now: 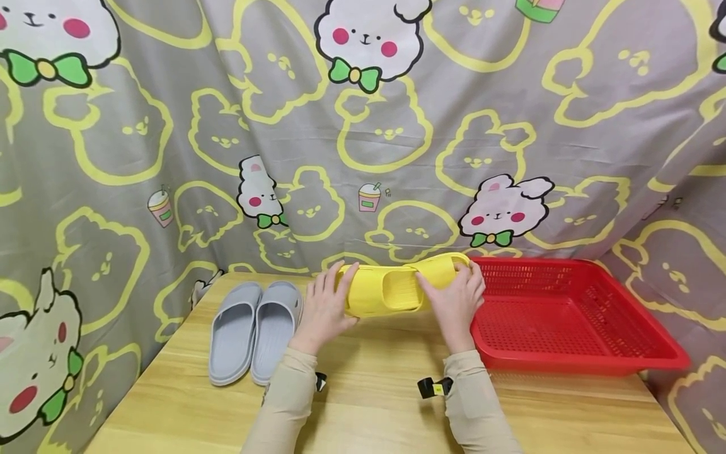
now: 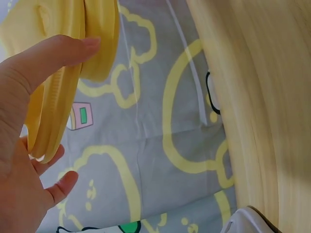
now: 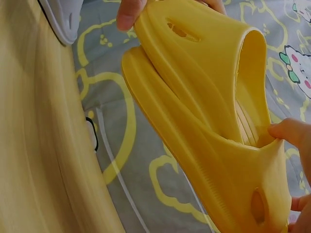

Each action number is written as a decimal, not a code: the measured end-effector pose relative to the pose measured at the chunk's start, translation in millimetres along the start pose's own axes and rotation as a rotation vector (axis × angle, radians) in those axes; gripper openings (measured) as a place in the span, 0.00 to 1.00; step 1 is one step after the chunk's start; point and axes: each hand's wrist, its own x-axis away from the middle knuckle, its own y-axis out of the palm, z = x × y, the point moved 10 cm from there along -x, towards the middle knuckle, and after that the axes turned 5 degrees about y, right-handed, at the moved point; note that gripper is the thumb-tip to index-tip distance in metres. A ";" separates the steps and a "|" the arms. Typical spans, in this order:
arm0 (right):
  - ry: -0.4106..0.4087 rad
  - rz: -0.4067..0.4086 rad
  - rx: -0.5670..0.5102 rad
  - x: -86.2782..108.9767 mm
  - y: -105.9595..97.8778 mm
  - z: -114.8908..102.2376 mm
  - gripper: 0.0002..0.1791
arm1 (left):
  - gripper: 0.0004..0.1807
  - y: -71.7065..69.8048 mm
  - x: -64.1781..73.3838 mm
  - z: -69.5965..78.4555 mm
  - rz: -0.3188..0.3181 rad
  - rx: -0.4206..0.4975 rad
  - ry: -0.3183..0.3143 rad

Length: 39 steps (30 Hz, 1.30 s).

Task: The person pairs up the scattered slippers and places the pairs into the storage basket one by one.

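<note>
A pair of yellow slippers is held up over the table between both hands, the two laid together heel to toe. My left hand grips their left end, its thumb pressed along the side in the left wrist view. My right hand grips the right end, with the thumb at the rim of a foot opening. Seen from the right wrist, one slipper overlaps the other, whose strap has an oval hole.
Two grey slippers stand side by side on the left of the wooden table. On the right lies a red perforated plastic basket, its left edge close to my right hand. A patterned grey curtain hangs behind the table.
</note>
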 end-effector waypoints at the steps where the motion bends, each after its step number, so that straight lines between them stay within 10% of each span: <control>1: 0.002 -0.003 0.001 -0.2 0.3 0.2 0.47 | 0.70 0.4 -0.1 0.0 0.001 -0.002 -0.001; 21: -0.033 -0.194 0.083 7.6 25.1 -8.0 0.52 | 0.61 -15.7 2.3 -13.4 0.161 0.032 0.091; 39: -0.407 -0.503 0.174 27.6 54.6 -30.7 0.64 | 0.60 -17.5 13.2 -55.1 0.061 0.126 0.013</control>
